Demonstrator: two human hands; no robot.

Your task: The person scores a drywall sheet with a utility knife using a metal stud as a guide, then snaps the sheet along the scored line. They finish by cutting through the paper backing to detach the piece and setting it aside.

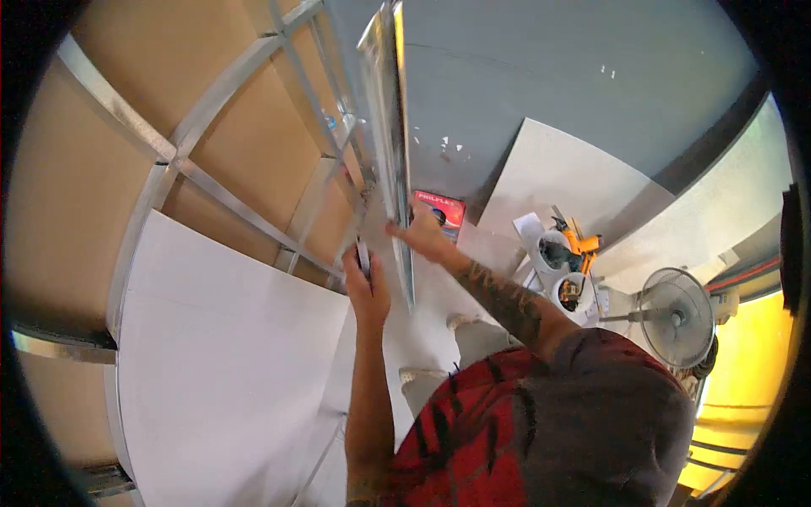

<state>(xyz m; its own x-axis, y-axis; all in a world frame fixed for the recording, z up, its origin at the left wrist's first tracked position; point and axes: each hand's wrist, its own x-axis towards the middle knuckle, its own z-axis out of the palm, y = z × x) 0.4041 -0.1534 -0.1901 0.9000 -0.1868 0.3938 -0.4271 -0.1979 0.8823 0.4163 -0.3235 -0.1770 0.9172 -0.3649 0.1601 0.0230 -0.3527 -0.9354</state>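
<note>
Closest is the person's red and dark shirt [494, 406], made of soft cloth. The left hand [366, 289] is closed around a small, thin tool [364, 258]. The tool looks pale and hard, but I can't tell just what it is. The right hand [428, 234] holds a long metal strip [389, 127], with the thumb on the near side; some fingers are hidden. The strip stands up tall in front of the person, and its low end is just past the hands.

To do this well, I think the right hand should hold tight so the strip doesn't wobble. It should watch the thin edges too, as they may be sharp. The tool is best kept pointing away from the fingers.

The strip is shiny, straight and narrow. Two shoes [422, 374] are on the pale, smooth floor [429, 340]. Past them is a red box [454, 209] with square corners. White, round buckets [535, 260] hold orange tools [585, 245], near a fan [678, 318] with a round wire cage. On the left, silver bars [176, 152] cross in front of flat brown boards [241, 122]. Farther off, a big white board [553, 177] leans on a gray wall [541, 76].
</note>
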